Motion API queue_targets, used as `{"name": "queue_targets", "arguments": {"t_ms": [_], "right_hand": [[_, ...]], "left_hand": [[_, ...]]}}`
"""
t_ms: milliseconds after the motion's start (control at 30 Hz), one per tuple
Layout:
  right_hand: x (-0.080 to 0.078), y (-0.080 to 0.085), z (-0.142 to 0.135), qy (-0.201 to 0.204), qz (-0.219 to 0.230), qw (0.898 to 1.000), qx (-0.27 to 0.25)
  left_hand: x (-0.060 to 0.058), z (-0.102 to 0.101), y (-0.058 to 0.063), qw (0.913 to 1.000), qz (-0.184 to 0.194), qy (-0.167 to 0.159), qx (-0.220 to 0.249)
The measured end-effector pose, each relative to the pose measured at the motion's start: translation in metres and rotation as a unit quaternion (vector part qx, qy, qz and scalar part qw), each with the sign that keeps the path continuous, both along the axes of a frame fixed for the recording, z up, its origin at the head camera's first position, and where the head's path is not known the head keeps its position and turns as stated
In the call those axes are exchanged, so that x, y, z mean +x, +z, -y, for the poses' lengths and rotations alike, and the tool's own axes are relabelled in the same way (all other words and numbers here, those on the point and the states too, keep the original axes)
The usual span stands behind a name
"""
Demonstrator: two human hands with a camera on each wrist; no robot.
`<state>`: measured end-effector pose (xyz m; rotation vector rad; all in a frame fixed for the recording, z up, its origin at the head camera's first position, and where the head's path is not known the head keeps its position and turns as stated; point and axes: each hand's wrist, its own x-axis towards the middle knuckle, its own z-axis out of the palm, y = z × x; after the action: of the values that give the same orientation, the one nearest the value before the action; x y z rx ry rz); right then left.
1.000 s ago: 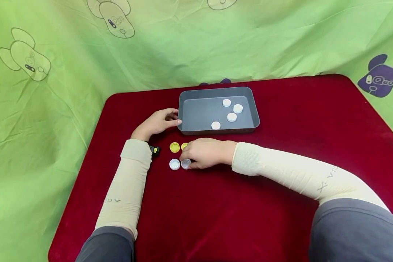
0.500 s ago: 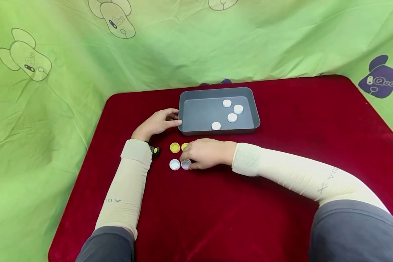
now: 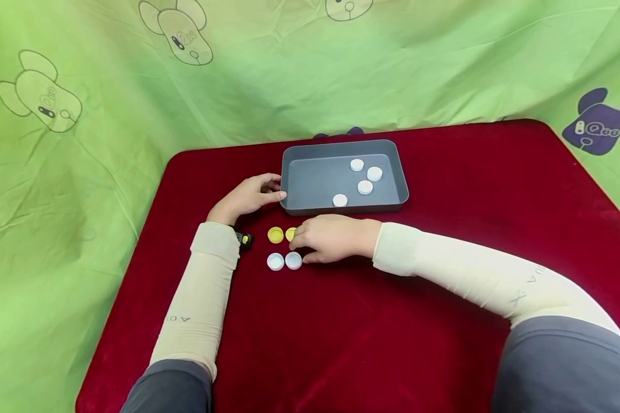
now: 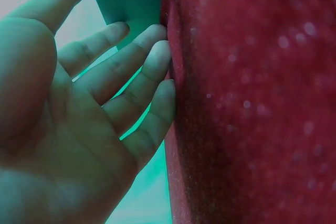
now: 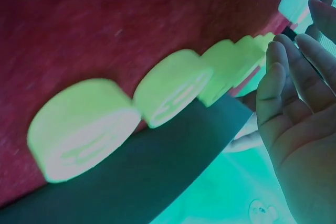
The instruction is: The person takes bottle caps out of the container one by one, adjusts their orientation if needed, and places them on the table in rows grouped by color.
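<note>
My left hand (image 3: pixel 245 198) is at the left side of a grey tray (image 3: pixel 310 210), thumb at its rim. In the left wrist view its fingers are loosely extended beside the tray wall (image 4: pixel 136 3), with nothing held. My right hand (image 3: pixel 336 236) hovers over a row of yellow bottle caps (image 3: pixel 275 234), most of them hidden beneath it. A white bottle cap (image 3: pixel 293 261) lies just by its thumb and fingertips, apart from or barely touching them. Another white bottle cap (image 3: pixel 275 261) sits to its left. The right wrist view shows the yellow caps (image 5: pixel 84 129) in a line beside the palm.
Several white caps (image 3: pixel 365 187) lie inside the tray, towards its right side. A dark red cloth (image 3: pixel 372 338) covers the table. A black wrist device (image 3: pixel 245 240) shows beside the left wrist. Green printed fabric (image 3: pixel 310 74) hangs behind and around.
My right hand has lifted away slightly to the right from the second white cap, letting it go next to the first one. The left hand stays at the tray.
</note>
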<state>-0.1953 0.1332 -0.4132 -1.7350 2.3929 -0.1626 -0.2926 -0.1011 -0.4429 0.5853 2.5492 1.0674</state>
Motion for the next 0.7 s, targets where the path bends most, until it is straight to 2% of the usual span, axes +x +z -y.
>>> {"name": "queue_targets", "arguments": {"t_ms": [300,500,700], "right_hand": [[-0.007,0.005,-0.016,-0.024,0.002,0.999,-0.034],[-0.009,0.007,-0.023,-0.047,0.021,0.998,-0.04],[-0.012,0.008,-0.03,-0.056,0.015,0.997,-0.045]], "left_hand": [[0.001,0.0,-0.001,1.0,0.003,0.004,-0.001],[0.0,-0.001,-0.001,1.0,0.005,0.006,-0.001],[-0.002,0.0,-0.003,1.0,0.005,0.003,0.003]]}}
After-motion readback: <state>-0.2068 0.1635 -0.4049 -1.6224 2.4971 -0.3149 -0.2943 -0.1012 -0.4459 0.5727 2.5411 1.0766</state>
